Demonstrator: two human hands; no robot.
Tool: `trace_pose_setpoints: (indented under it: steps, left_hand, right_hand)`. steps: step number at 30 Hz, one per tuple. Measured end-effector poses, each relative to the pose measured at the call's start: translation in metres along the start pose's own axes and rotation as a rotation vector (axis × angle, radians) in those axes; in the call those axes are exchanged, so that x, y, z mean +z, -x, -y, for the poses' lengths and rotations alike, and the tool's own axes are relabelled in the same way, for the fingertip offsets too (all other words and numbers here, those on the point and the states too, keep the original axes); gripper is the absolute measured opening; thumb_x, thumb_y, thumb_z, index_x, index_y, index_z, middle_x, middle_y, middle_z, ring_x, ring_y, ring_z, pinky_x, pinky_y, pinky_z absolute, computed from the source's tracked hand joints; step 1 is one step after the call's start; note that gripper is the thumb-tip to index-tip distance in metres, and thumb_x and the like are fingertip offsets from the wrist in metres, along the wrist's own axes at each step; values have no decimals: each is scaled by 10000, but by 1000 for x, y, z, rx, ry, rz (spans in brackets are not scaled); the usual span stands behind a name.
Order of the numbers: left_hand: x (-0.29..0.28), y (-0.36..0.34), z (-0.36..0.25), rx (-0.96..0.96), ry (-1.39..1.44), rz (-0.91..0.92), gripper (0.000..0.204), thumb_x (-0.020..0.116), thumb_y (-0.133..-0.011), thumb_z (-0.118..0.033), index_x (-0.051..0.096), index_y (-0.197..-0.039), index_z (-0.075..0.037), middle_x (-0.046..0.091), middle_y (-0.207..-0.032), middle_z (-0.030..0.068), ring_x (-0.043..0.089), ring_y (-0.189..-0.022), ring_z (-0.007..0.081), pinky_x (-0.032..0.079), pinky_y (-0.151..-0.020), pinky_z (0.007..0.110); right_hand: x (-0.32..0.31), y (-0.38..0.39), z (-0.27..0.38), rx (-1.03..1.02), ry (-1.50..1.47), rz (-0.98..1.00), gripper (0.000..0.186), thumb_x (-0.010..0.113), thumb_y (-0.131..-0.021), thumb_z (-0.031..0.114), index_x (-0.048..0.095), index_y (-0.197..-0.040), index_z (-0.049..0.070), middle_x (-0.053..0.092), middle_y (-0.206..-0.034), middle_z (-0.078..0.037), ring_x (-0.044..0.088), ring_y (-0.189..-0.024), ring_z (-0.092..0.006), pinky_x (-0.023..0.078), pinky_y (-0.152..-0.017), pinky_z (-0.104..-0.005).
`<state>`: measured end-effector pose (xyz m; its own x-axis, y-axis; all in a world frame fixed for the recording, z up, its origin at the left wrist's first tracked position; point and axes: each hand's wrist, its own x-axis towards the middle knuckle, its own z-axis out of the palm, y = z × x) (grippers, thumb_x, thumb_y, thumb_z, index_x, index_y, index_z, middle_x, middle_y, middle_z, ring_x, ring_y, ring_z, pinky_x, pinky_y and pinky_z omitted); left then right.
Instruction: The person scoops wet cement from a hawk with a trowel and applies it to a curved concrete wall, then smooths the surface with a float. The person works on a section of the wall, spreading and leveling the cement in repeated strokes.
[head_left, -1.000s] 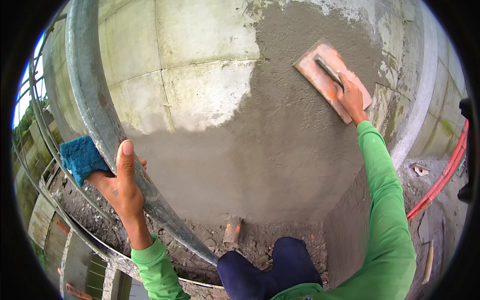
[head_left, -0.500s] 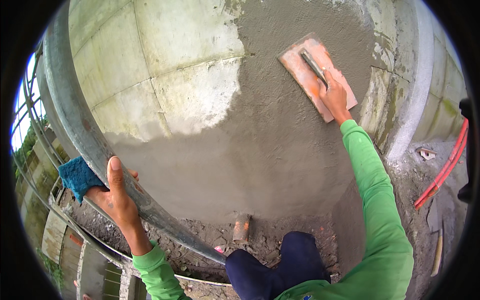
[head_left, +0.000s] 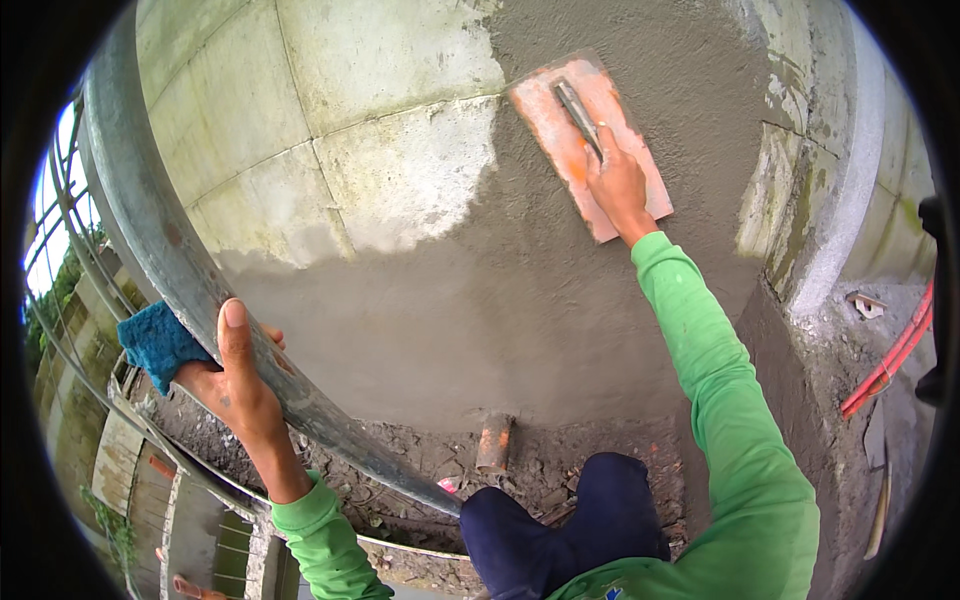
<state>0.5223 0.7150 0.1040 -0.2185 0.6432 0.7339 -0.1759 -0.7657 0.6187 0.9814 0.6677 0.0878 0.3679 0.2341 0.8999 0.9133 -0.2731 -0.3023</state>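
Note:
In my right hand [head_left: 618, 188] is the dark handle of a worn orange-pink plastering float [head_left: 552, 138]. The float's board lies at a slant against grey wet mortar [head_left: 440, 330] spread over the wall. My left hand [head_left: 242, 390] is wrapped round a grey metal pole [head_left: 150, 190], thumb up along its near side. A blue sponge [head_left: 160, 345] sits by that hand, against the pole; how it is held there is partly hidden.
Bare pale concrete blocks [head_left: 390, 50] show at the upper left of the wall. A pipe stub [head_left: 495, 443] sticks out at the wall's foot, above rough soil. Red hoses [head_left: 890, 362] run at the right. Metal bars [head_left: 75, 215] stand at the left.
My right hand and the float have moved left and slightly up across the mortar. My left hand stays on the pole with the sponge. The view has shifted a little.

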Motion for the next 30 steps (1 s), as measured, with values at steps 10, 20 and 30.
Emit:
trace_pose_setpoints:
  steps: [10, 20, 30]
  left_hand:
    - [4, -1, -9, 149, -93, -69, 457, 757, -886, -358, 517, -1074, -18, 604, -843, 92, 643, -581, 173, 508, -509, 283]
    - [7, 5, -5, 53, 39, -23, 471, 763, -888, -234, 435, -1161, -34, 608, -916, 102, 623, -600, 166, 507, -524, 286]
    - [5, 4, -7, 24, 8, 9, 481, 764, -887, -236, 433, -1169, -29, 606, -914, 102, 624, -602, 161, 508, -518, 287]
  right_hand:
    - [-16, 39, -69, -221, 211, 221, 491, 558, -906, 135, 499, -1392, 109, 686, -792, -204, 683, -724, -398, 532, -627, -514]
    - [24, 90, -36, -470, 335, 481, 425, 543, -899, 137, 512, -1320, 186, 687, -802, -161, 706, -722, -360, 549, -613, -510]
    - [21, 39, -4, -392, 273, 435, 519, 577, -867, 94, 489, -1378, 70, 679, -832, -223, 669, -720, -404, 523, -613, -505]
